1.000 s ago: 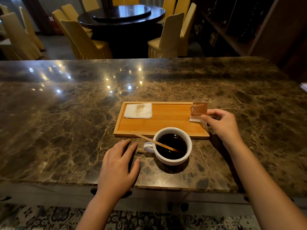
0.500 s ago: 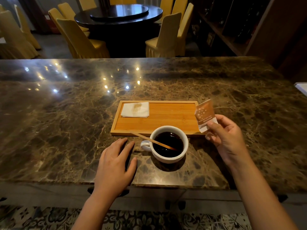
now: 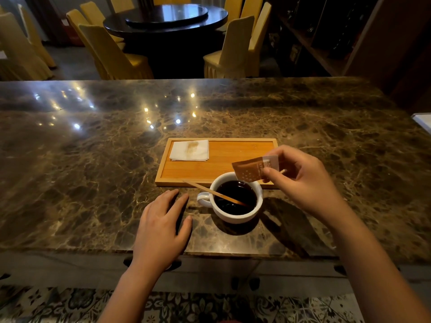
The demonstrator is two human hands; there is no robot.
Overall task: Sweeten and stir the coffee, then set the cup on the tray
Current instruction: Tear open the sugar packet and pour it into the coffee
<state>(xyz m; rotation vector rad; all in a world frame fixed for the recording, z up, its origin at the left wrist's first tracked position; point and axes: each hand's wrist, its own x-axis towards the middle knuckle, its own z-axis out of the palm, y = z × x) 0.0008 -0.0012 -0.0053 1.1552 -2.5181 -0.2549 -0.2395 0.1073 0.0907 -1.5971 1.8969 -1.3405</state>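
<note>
A white cup (image 3: 235, 216) of black coffee stands on the marble counter just in front of the wooden tray (image 3: 233, 157). A wooden stir stick (image 3: 210, 191) leans in the cup, its upper end pointing left over the rim. My right hand (image 3: 300, 180) pinches a brown sugar packet (image 3: 250, 170), tilted sideways over the cup's far rim. My left hand (image 3: 161, 227) lies flat on the counter to the left of the cup's handle, fingers apart, holding nothing.
A folded white napkin (image 3: 190, 150) with a brown stain lies at the tray's far left corner. The marble counter (image 3: 93, 171) reaches far to both sides. A white object (image 3: 423, 120) shows at the right edge. Beyond stand yellow chairs and a dark round table.
My right hand lifted the sugar packet off the tray's right end, carried it toward me and tipped it over the cup. My left hand stayed flat on the counter.
</note>
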